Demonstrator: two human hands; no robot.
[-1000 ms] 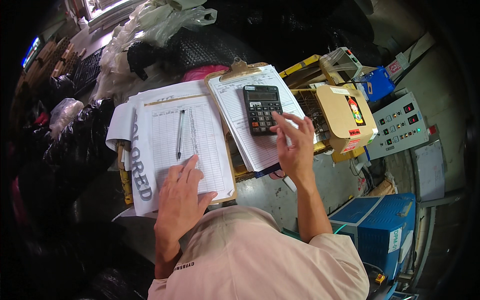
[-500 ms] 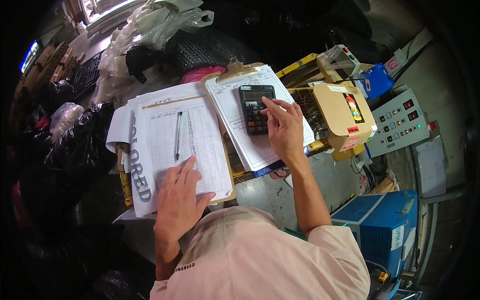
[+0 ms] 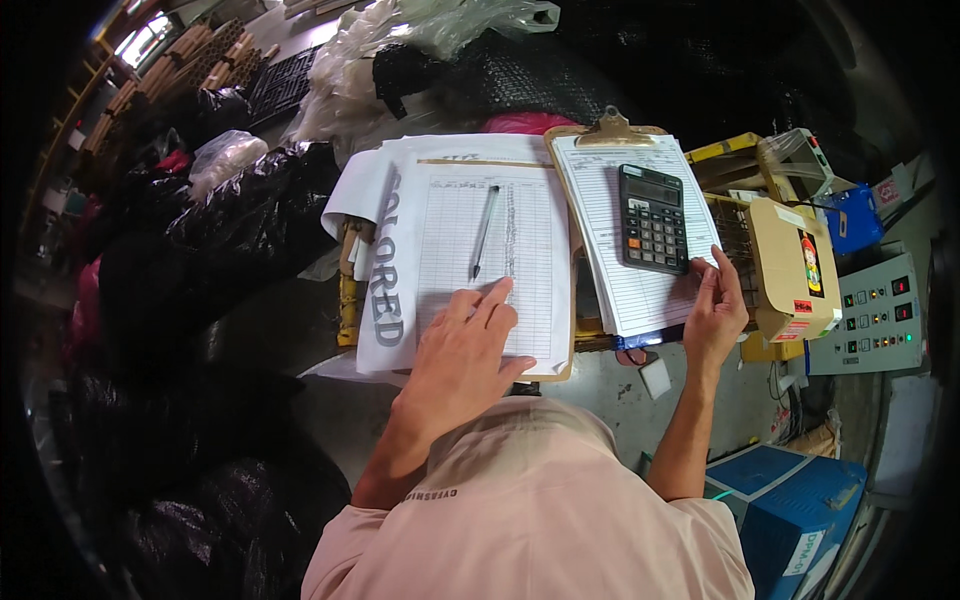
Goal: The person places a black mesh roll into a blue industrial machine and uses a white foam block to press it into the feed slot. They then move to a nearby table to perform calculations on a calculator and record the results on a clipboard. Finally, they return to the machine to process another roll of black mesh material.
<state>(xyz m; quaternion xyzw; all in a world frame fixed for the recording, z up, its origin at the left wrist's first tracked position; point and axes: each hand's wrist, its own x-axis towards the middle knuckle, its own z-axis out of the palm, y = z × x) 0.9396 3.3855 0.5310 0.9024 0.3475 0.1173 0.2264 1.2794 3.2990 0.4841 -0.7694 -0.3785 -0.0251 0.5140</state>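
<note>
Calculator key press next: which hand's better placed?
Right, I'd say: the right hand is by the calculator's lower right corner. The left hand lies on the gridded sheet, nearer the pen.
</note>
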